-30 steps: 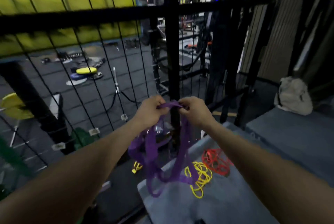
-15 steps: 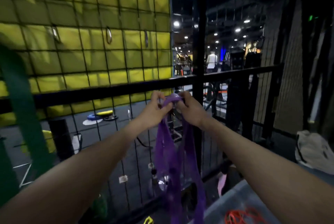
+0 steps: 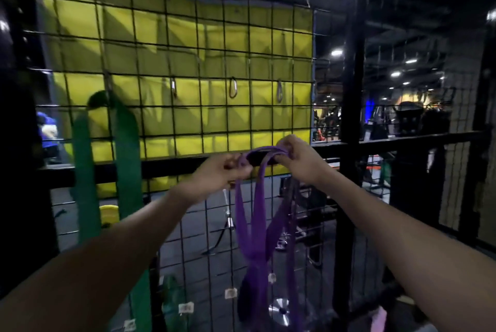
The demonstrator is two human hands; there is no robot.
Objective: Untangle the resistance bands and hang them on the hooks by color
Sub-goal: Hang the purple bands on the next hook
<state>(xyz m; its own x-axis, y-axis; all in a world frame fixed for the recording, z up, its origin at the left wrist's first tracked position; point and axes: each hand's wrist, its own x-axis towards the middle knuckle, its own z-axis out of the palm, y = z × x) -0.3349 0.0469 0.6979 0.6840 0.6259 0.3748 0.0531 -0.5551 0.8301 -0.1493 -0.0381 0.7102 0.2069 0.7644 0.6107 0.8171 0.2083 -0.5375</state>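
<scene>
Holding the purple band point(image 3: 253, 213) at its top, I see the left hand point(image 3: 218, 174) and right hand point(image 3: 300, 160) each with the grip curled closed around it, loops hanging toward 6 o'clock. The wire grid point(image 3: 188, 63) stands directly behind. The green band point(image 3: 126, 160) hangs on the grid at 9 o'clock; metal hooks point(image 3: 233, 87) sit at 12 o'clock.

A: Purple band point(image 3: 253, 224) looks like matt rubber, smooth and flat. Green band point(image 3: 126, 160) the same.
B: Grid point(image 3: 188, 63)?
A: Thin black wire, coated, dull. Clips point(image 3: 233, 87) on it are bare metal with a slight shine.
B: Yellow backing point(image 3: 161, 44)?
A: Creased cloth or tarp, low sheen.
</scene>
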